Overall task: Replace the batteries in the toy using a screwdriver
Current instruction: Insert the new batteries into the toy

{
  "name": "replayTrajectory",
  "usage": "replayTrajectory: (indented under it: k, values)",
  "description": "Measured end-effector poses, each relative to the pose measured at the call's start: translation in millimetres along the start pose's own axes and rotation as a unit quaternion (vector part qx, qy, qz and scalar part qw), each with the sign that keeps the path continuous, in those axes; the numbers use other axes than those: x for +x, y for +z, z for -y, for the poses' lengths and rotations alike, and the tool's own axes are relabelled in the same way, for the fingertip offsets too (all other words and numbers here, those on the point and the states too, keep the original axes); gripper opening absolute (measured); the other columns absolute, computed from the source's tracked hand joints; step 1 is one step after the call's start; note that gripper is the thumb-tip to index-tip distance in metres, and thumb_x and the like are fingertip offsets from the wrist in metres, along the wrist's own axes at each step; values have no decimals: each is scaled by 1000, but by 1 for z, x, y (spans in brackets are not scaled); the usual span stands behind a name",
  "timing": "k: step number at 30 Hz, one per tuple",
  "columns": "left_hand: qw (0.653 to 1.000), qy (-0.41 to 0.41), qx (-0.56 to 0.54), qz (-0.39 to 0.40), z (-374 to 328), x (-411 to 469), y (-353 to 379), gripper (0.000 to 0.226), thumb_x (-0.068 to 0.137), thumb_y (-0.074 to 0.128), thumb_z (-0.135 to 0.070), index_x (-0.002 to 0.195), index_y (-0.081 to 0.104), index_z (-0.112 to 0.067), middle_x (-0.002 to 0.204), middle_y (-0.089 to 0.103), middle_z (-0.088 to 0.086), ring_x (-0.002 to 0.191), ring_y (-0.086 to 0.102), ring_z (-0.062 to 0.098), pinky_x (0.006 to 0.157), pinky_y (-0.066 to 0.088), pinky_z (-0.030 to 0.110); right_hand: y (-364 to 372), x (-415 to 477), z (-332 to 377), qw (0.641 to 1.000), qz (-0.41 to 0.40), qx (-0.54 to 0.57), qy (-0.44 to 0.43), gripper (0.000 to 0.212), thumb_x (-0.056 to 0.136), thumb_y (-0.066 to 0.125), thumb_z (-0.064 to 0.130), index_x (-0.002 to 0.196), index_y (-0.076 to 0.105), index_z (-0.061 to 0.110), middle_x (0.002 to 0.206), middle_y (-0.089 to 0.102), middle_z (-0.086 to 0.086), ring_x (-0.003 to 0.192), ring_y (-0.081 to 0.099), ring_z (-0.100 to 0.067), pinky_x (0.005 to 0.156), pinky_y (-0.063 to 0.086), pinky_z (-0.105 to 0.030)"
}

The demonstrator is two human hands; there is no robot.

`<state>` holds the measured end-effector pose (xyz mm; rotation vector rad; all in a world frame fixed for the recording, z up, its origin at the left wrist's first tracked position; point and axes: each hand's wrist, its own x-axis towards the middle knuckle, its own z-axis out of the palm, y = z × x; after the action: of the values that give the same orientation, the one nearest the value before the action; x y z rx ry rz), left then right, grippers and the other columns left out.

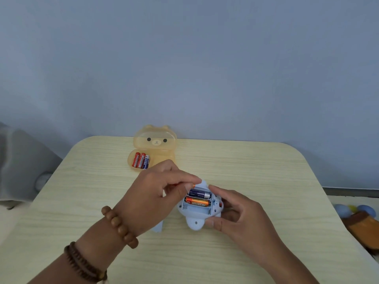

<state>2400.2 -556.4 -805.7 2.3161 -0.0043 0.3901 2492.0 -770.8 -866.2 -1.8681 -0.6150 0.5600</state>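
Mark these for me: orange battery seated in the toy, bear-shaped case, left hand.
orange battery (198,202): head view, middle of its label.
bear-shaped case (155,149): head view, bare lid below the face.
left hand (154,191): head view, back of the hand.

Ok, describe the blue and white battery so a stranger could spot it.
At the far edge of the table lies an open orange bear-shaped case. Three batteries lie in its near half; the blue and white battery is rightmost, and its two neighbours are red.
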Motion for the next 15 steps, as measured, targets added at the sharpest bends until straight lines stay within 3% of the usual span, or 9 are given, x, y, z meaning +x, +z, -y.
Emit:
replayTrajectory:
  k: [3,7,10,15]
  values:
    - [999,10,30,21,-4,-1,2,22,80,75,-27,100,66,-28,76,62,-10,70,61,13,63,50,20,1,-1,-1,1000,-2,1,-2,72,71,89,9,132,62,38,117,70,18,99,73,-9,91,59,-33]
    - [993,42,93,56,-7,0,11,9,78,72,-30,86,68,-28,78,56,-13,67,55,6,60,48,22,1,0,-1,1000,-4,-4,-5,72,71,89,10,131,63,38,116,71,18,97,74,-8,90,59,-30]
    - [993,27,88,75,-7,-1,19,12,77,68,-23,87,70,-29,81,55,-13,66,53,5,59,46,19,1,-1,0,1000,-4,-12,-13,71,72,88,8,131,62,38,115,71,20,96,73,-7,88,59,-25]
    - [991,14,100,85,-6,-2,29,15,89,62,-37,94,69,-25,95,49,-15,82,52,5,68,45,18,1,0,1,1000,-5,-8,-20,69,73,88,10,131,63,37,115,71,20,96,73,-5,84,57,-18]
